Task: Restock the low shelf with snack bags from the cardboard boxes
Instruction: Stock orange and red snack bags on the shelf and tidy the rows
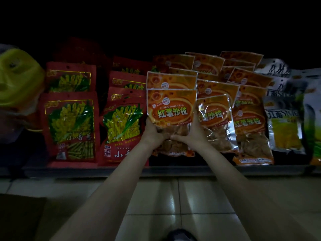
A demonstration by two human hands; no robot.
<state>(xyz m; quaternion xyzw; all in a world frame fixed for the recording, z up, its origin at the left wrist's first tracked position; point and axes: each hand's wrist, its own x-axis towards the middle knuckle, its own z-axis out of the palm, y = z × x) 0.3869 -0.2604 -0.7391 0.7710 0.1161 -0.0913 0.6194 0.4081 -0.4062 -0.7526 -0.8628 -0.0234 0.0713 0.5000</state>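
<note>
Both hands hold one orange snack bag [171, 108] upright at the front of the low shelf [166, 170]. The left hand [152, 134] grips the bag's lower left part, its fingers curled round the edge; the right hand [192, 134] grips the lower right part, thumb lying across the clear window where the brown snack pieces show. The two hands nearly meet at the bag's middle.

Just behind the held bag another orange bag of the same kind [171, 80] stands, its top showing above it. To the right of the held bag more orange bags [248, 122] stand in overlapping rows that run back into the dark. Beyond those, further right of the held bag, are white and green bags with yellow contents [284, 126].

To the left of the held bag stand red bags printed with yellow and green sticks [121, 126], and further left a second row of the same red bags [71, 126]. At the far left of the shelf sits a yellow-green rounded package [19, 77].

Below the shelf's edge, beneath the held bag, lies a pale tiled floor [191, 197], with both bare forearms reaching up across it.
</note>
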